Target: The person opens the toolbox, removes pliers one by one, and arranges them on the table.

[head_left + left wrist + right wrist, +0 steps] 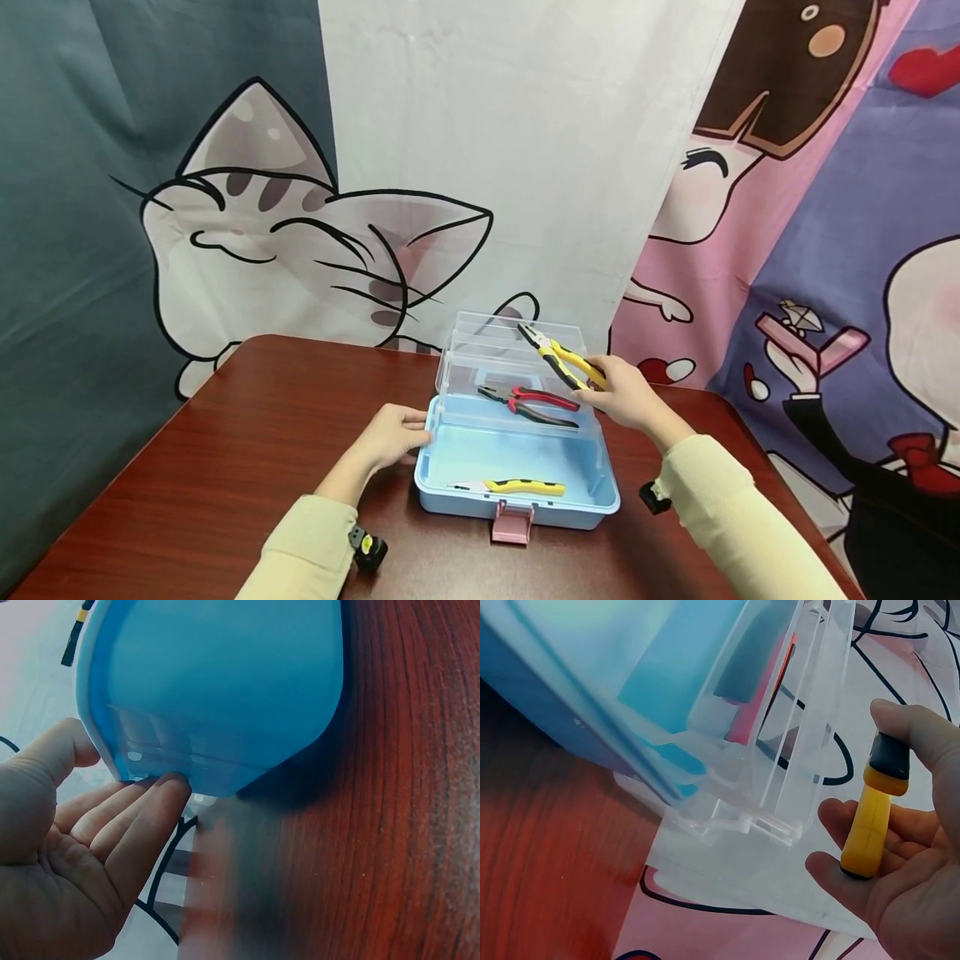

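A light-blue toolbox (480, 450) stands on the table with its clear lid raised. My left hand (384, 437) holds its left side; in the left wrist view the thumb is at the rim and the fingers are on the wall (225, 690). Above the clear tray (465, 408), at the toolbox's back right, my right hand (626, 392) grips yellow-and-black pliers (558, 358) by the handles, jaws pointing up and left. Pliers with red and black handles (540, 397) lie in the tray. Yellow-handled pliers (525, 487) lie along the front inside the toolbox.
The clear lid (517, 329) leans back toward a printed cloth backdrop (525, 167). A pink latch (512, 523) hangs down at the toolbox's front. The reddish-brown wooden table (300, 400) extends left and right of the toolbox.
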Available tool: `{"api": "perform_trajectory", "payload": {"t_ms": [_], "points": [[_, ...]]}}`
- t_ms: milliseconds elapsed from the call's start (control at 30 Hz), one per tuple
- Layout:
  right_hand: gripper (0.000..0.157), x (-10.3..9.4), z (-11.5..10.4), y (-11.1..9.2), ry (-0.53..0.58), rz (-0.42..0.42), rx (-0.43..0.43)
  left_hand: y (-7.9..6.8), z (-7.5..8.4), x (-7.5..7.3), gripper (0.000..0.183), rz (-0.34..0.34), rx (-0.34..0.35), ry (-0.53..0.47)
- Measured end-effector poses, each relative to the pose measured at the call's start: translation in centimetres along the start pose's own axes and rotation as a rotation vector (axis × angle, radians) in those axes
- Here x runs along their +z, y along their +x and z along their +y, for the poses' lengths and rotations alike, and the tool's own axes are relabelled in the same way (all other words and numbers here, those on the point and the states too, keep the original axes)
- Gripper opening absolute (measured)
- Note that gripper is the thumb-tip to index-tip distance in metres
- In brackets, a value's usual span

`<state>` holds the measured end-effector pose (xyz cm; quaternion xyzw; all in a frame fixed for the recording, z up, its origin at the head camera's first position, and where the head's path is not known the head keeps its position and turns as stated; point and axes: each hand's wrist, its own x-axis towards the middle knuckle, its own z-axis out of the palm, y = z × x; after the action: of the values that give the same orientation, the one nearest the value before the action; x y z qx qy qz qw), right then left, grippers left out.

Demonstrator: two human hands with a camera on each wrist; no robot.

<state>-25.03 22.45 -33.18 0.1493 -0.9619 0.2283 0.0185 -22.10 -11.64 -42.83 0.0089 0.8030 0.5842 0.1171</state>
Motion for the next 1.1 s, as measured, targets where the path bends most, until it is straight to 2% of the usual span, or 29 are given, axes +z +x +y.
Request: {"api": "perform_trajectory", "payload": {"t_ms": [233,700,1100], "points": [[0.061,0.3,0.8,-0.9,0.004,0.02,0.012,0.0,0.1,0.0,0.038,0.007,0.0,-0.006],[0.064,1.2,2.4,-2.3,-0.003,0.094,0.033,-0.1,0.2,0.0,0.038,-0.008,-0.005,-0.004],[0.065,2.2,3.3,-3.2,0.069,0.093,0.067,-0.2,0.2,0.0,0.04,-0.004,0.004,0.008]]}}
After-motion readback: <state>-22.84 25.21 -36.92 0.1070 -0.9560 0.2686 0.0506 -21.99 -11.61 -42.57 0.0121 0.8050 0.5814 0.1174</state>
